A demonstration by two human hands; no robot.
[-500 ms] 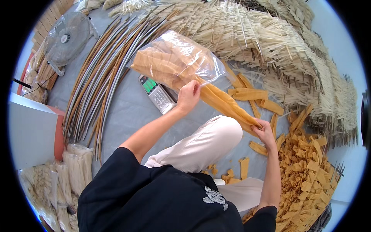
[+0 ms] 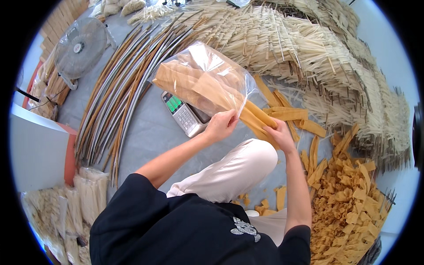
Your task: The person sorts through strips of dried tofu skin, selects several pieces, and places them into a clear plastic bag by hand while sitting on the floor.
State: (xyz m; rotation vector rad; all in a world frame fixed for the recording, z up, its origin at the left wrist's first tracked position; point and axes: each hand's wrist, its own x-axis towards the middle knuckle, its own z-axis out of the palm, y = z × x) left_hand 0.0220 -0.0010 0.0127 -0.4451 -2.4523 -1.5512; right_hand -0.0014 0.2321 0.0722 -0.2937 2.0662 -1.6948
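A clear plastic bag [image 2: 198,73] lies slanted in front of me, with long yellow-brown dried sheets [image 2: 255,121] inside that look like tofu skin. Their ends stick out of its mouth toward the lower right. At the mouth's near edge, my left hand [image 2: 222,125] is closed in a pinch on the plastic. My right hand [image 2: 280,134] wraps round the protruding sheets close to the bag's opening, thumb on top. Under the bag sits a silver digital scale [image 2: 184,118] with a keypad and a green display; the bag hides part of it.
Loose yellow-brown strips [image 2: 289,113] lie right of the bag, with a heap of pieces [image 2: 344,207] at lower right. Long thin rods [image 2: 117,88] stretch along the left, near a fan [image 2: 79,48]. Pale strips [image 2: 282,39] are piled at the back. Bagged pale bundles [image 2: 90,187] stand lower left.
My right hand has moved up and left toward the bag's mouth, and less of the sheets sticks out. My left hand has shifted slightly right and down along the bag's edge.
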